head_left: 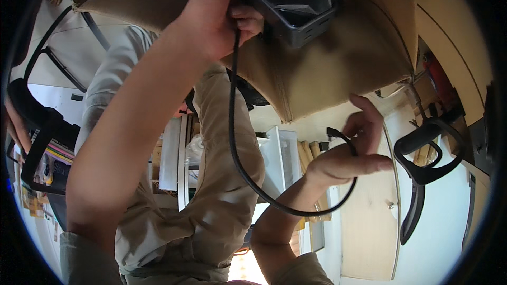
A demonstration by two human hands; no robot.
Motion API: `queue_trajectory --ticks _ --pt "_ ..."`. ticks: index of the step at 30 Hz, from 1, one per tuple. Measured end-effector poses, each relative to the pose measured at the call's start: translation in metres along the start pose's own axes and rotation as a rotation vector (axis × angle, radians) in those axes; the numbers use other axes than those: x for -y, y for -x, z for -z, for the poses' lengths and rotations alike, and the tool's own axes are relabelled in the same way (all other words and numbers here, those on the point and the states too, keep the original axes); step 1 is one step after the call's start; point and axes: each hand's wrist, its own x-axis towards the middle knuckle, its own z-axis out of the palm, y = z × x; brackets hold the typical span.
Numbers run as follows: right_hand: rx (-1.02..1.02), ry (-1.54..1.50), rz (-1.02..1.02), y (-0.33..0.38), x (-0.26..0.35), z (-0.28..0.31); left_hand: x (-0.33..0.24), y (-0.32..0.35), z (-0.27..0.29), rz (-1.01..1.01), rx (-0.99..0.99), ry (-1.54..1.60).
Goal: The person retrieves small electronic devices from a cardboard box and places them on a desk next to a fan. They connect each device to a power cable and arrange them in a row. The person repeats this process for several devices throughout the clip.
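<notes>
A black cable [233, 121] hangs in a long loop between my two hands. Up at the top, my left hand [216, 18] has its fingers curled round the cable's upper part, right beside a black box-shaped device [290, 8]. Whether that hand also grips the device is hidden. Lower and to the right, my right hand [348, 153] holds the other end loosely, the cable running between thumb and palm. A small black plug [332, 133] sticks out past the palm on that end, touching nothing else.
Behind the device stands an open cardboard box [327, 79], its flap edges facing me. Black chair armrests are on the right [422, 142] and on the left [45, 121]. My legs [227, 142] are below my hands. A pale cabinet door [369, 221] is at lower right.
</notes>
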Motion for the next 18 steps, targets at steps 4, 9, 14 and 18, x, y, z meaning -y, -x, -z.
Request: queue_trajectory --ticks 4,9,14,18 --pt "-0.13 -0.119 0.001 -0.01 0.003 0.005 0.012 -0.011 0.005 0.024 0.058 0.065" --pt "-0.059 -0.144 -0.115 -0.024 -0.025 0.024 0.021 -0.014 0.004 -0.045 0.09 0.074" --pt "0.036 -0.487 -0.18 -0.018 -0.019 -0.002 0.028 -0.018 0.006 -0.043 0.122 0.052" --pt "0.186 -0.934 -0.172 -0.004 0.007 -0.034 0.028 -0.019 0.009 -0.051 0.055 0.085"
